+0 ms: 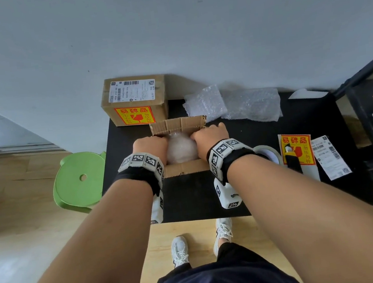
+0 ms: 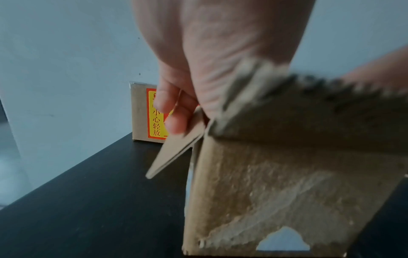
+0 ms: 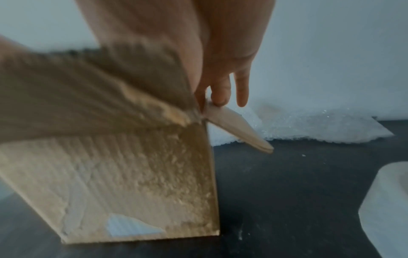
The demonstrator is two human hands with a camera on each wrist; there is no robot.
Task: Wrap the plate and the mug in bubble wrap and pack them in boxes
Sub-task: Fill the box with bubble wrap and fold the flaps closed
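One bubble-wrapped bundle (image 1: 181,150), mug or plate not discernible, sits inside the open box (image 1: 185,167) near the desk's (image 1: 267,190) middle. Left hand (image 1: 151,149) and right hand (image 1: 210,137) each curl their fingers over a side flap; closing and taping remain. A sealed, labelled box (image 1: 134,100) stands at the far-left corner. Only the wrist views show the flaps' undersides, pinched.
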